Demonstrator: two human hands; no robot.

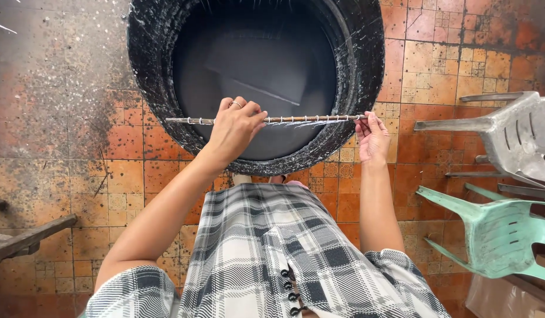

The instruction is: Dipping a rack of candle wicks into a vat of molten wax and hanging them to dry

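Head view, looking straight down. A thin rod (266, 119), wound at intervals with pale rings, is held level across the near part of a large round black tub (366, 70). The rod's left end lies over the tub's near-left rim; its right end reaches the near-right rim.

The left hand (236, 126) grips the rod left of its middle. Fingers are curled over the top of the rod and pressed together, the thumb pointing right along it. A ring sits on one finger.

The right hand (371, 138) holds the rod's right end. Thumb and forefinger pinch the tip; the remaining fingers are loosely bent beside them, palm turned inward.

The tub's rim is speckled with white splashes. It holds a dark liquid whose surface reflects a pale rectangular shape.

The tub stands on an orange tiled floor (437, 76), stained dark toward the left. The person wears a grey and white checked garment (272, 247) with dark buttons. Two plastic chairs lie tipped at the right edge: a grey one (514, 135) above a green one (502, 232). A dark wooden piece (19, 238) shows at the left edge.
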